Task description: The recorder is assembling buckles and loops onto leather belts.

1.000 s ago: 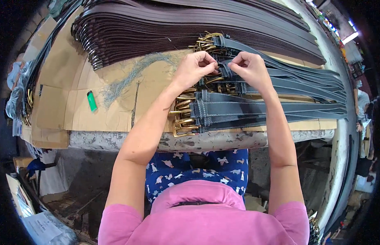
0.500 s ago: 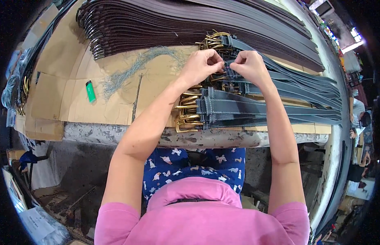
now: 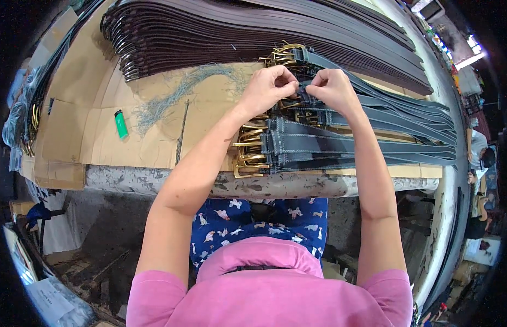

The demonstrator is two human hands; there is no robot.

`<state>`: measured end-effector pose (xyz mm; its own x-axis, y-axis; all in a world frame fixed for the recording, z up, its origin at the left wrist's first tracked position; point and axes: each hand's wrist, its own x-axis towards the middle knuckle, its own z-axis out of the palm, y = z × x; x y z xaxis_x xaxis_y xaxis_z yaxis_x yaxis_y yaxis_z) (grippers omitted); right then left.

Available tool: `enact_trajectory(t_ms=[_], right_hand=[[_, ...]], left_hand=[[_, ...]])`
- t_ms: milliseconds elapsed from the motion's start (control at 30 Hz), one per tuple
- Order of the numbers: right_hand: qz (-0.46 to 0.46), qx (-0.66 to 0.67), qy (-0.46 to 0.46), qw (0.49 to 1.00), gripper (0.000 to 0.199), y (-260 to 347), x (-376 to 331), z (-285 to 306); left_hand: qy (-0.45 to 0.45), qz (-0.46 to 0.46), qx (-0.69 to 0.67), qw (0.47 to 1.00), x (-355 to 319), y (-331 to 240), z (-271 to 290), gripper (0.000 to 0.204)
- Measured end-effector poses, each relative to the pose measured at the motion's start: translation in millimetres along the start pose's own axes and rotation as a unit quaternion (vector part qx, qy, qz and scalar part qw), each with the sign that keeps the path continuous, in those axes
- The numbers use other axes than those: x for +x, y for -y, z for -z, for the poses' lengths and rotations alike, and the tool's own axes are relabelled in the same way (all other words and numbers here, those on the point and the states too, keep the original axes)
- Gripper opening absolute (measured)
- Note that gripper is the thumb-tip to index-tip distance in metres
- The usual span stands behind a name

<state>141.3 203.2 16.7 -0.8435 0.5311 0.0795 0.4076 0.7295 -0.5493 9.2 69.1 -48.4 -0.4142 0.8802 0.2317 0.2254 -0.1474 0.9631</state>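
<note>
My left hand and my right hand are close together over the buckle end of a dark belt. Thumb and fingers are pinched on each hand, with a small gap between the two. Whatever lies in the pinches is too small to make out. Grey-blue belts with pale stitching lie beneath and beside my hands, their straps running off to the right. Gold buckles cluster at their left ends, nearer to me. Just beyond my hands are more gold buckles.
A thick row of dark brown belts spans the far side of the table. Loose grey thread ends and a green lighter lie on the cardboard to the left. Other people are at the far right.
</note>
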Motion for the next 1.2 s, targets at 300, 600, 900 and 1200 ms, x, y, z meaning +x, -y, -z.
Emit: enact_trajectory(t_ms=[300,600,900,1200], right_hand=[[-0.008,0.298,-0.191,0.935,0.022,-42,-15,0],[-0.008,0.482,-0.273,0.832,0.012,-71,-35,-22],[-0.024,0.480,-0.278,0.832,0.013,-80,-29,-29],[-0.022,0.449,-0.297,0.843,0.014,-83,-28,-32]], left_hand=[[0.035,-0.038,0.078,0.996,-7,-17,9,0.013],[0.181,-0.167,0.389,0.888,0,-61,-24,0.028],[0.265,-0.187,0.597,0.734,-1,-79,-48,0.027],[0.292,-0.153,0.565,0.757,6,-81,-40,0.022]])
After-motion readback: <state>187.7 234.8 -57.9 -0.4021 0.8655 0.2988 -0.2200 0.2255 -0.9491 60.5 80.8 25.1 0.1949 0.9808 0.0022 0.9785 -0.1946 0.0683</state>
